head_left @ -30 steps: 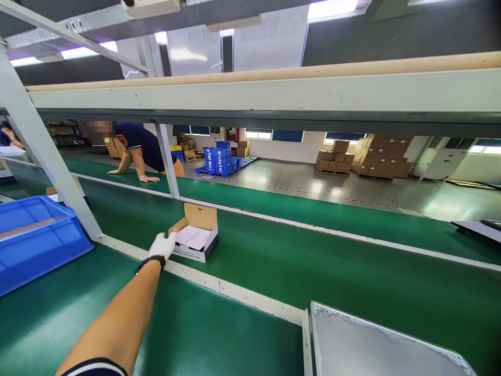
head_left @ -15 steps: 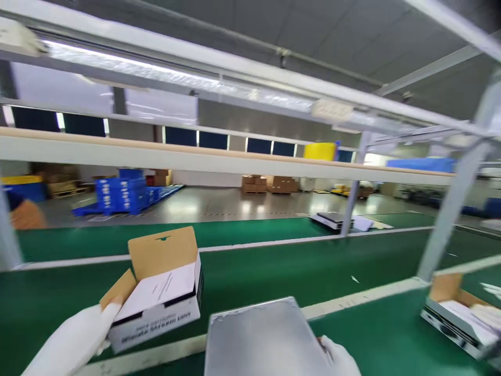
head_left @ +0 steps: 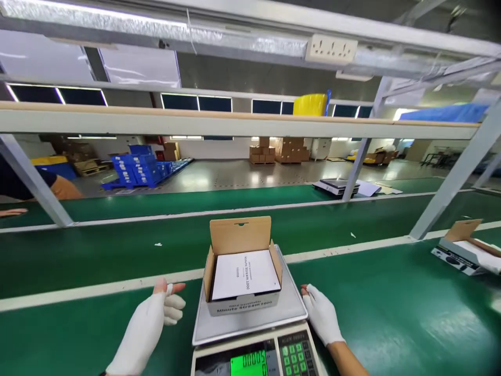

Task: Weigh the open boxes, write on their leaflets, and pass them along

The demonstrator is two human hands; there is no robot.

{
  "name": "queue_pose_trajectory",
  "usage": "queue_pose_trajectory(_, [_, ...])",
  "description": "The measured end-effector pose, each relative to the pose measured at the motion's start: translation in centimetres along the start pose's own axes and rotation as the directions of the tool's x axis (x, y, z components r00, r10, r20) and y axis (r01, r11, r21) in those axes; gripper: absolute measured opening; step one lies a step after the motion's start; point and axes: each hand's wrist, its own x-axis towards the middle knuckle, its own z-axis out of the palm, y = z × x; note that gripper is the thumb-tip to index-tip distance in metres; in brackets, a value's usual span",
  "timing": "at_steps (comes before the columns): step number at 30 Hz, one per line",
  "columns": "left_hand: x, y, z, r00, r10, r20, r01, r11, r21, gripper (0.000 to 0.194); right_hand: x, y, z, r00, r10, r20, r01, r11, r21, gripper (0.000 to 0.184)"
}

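The open carton (head_left: 243, 274) sits square on the scale's pan (head_left: 250, 318), dead centre between both gloved hands, left hand (head_left: 151, 326) and right hand (head_left: 321, 316) spread and holding nothing (right one's a touch nearer).

"Minute Stream 1000" on box (head_left: 243, 305)

Green belts (head_left: 117, 250) run under a steel shelf (head_left: 195, 125); beyond, glossy grey floor (head_left: 242, 180), blue crates (head_left: 136, 167), stacked cartons (head_left: 277, 151), dark windows (head_left: 195, 103).
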Motion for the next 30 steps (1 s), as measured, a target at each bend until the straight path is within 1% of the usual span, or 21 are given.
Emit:
queue_pose_trajectory(1, [0.3, -1.1, -0.9, 0.993, -0.078, -0.092, 0.08, 0.997, 0.015, 0.073, -0.7, 0.2, -0.3, 1.0, 0.019, 0.009, -0.019, 1.0, 0.019, 0.043])
queue_pose_trajectory(2, [0.5, -2.4, -1.9, 0.969, -0.142, -0.2, 0.155, 0.986, 0.054, 0.066, -1.3, 0.3, -0.6, 0.999, 0.039, 0.014, -0.039, 0.998, 0.047, 0.045])
queue_pose_trajectory(3, [0.8, -3.8, -2.7, 0.939, -0.204, -0.276, 0.238, 0.967, 0.094, 0.061, -2.0, 0.3, -0.9, 0.998, 0.063, 0.014, -0.064, 0.995, 0.081, 0.047])
queue_pose_trajectory(4, [0.9, -5.1, -3.5, 0.916, -0.214, -0.34, 0.27, 0.955, 0.125, 0.055, -2.6, 0.3, -1.2, 0.997, 0.082, 0.012, -0.083, 0.991, 0.105, 0.049])
queue_pose_trajectory(5, [1.0, -6.3, -4.1, 0.916, -0.182, -0.357, 0.252, 0.954, 0.161, 0.049, -3.0, 0.2, -1.4, 0.995, 0.1, 0.008, -0.1, 0.987, 0.126, 0.05])
queue_pose_trajectory(6, [1.0, -7.3, -4.6, 0.914, -0.185, -0.361, 0.254, 0.955, 0.153, 0.048, -3.4, 0.0, -1.6, 0.994, 0.113, 0.003, -0.113, 0.985, 0.134, 0.05])
queue_pose_trajectory(8, [0.8, -8.5, -5.1, 0.928, -0.145, -0.343, 0.219, 0.958, 0.186, 0.049, -3.9, -0.3, -1.9, 0.993, 0.116, -0.003, -0.115, 0.985, 0.126, 0.05])
queue_pose_trajectory(12, [0.2, -8.8, -5.2, 0.942, -0.08, -0.325, 0.177, 0.943, 0.282, 0.05, -4.2, -1.1, -2.0, 0.991, 0.135, 0.014, -0.135, 0.988, 0.077, 0.047])
queue_pose_trajectory(14, [0.1, -8.8, -5.2, 0.945, -0.069, -0.32, 0.165, 0.945, 0.283, 0.05, -4.3, -1.4, -2.3, 0.985, 0.167, 0.032, -0.169, 0.979, 0.114, 0.048])
queue_pose_trajectory(17, [0.2, -9.1, -5.5, 0.947, -0.066, -0.313, 0.151, 0.955, 0.255, 0.053, -4.5, -2.2, -3.5, 0.977, 0.209, 0.05, -0.215, 0.944, 0.249, 0.056])
queue_pose_trajectory(19, [0.4, -9.4, -5.8, 0.948, -0.077, -0.308, 0.155, 0.959, 0.236, 0.053, -4.8, -3.1, -4.8, 0.965, 0.263, 0.006, -0.255, 0.931, 0.259, 0.063])
queue_pose_trajectory(21, [0.7, -9.5, -6.3, 0.949, -0.096, -0.3, 0.167, 0.96, 0.223, 0.052, -5.4, -4.6, -6.5, 0.948, 0.304, -0.1, -0.283, 0.943, 0.177, 0.073])
queue_pose_trajectory(23, [0.9, -9.0, -6.6, 0.949, -0.147, -0.279, 0.202, 0.963, 0.18, 0.05, -6.4, -7.0, -8.3, 0.944, 0.232, -0.234, -0.208, 0.97, 0.124, 0.079])
queue_pose_trajectory(24, [0.9, -8.3, -6.5, 0.951, -0.164, -0.264, 0.211, 0.965, 0.158, 0.05, -7.0, -8.6, -9.1, 0.944, 0.158, -0.289, -0.128, 0.985, 0.119, 0.077])
queue_pose_trajectory(25, [0.8, -7.3, -6.2, 0.956, -0.17, -0.241, 0.205, 0.97, 0.132, 0.053, -7.6, -10.4, -9.7, 0.937, 0.049, -0.346, -0.002, 0.991, 0.136, 0.072])
queue_pose_trajectory(26, [0.6, -6.1, -5.5, 0.967, -0.131, -0.219, 0.164, 0.977, 0.14, 0.058, -8.2, -12.4, -10.2, 0.935, -0.056, -0.35, 0.116, 0.981, 0.155, 0.065])
queue_pose_trajectory(27, [0.2, -4.6, -4.6, 0.981, -0.055, -0.188, 0.087, 0.982, 0.17, 0.064, -8.6, -14.6, -10.4, 0.919, -0.203, -0.337, 0.274, 0.945, 0.177, 0.055])
queue_pose_trajectory(28, [-0.2, -3.0, -3.3, 0.989, 0.049, -0.14, -0.019, 0.978, 0.21, 0.069, -8.9, -16.9, -10.4, 0.899, -0.329, -0.289, 0.389, 0.902, 0.184, 0.047])
queue_pose_trajectory(29, [-0.8, -1.4, -1.8, 0.984, 0.171, -0.049, -0.149, 0.944, 0.294, 0.067, -8.9, -19.2, -10.1, 0.894, -0.391, -0.218, 0.435, 0.876, 0.209, 0.042])
queue_pose_trajectory(30, [-1.4, 0.2, -0.2, 0.961, 0.268, 0.062, -0.27, 0.876, 0.4, 0.062, -8.8, -21.4, -9.5, 0.903, -0.414, -0.113, 0.429, 0.867, 0.253, 0.041])
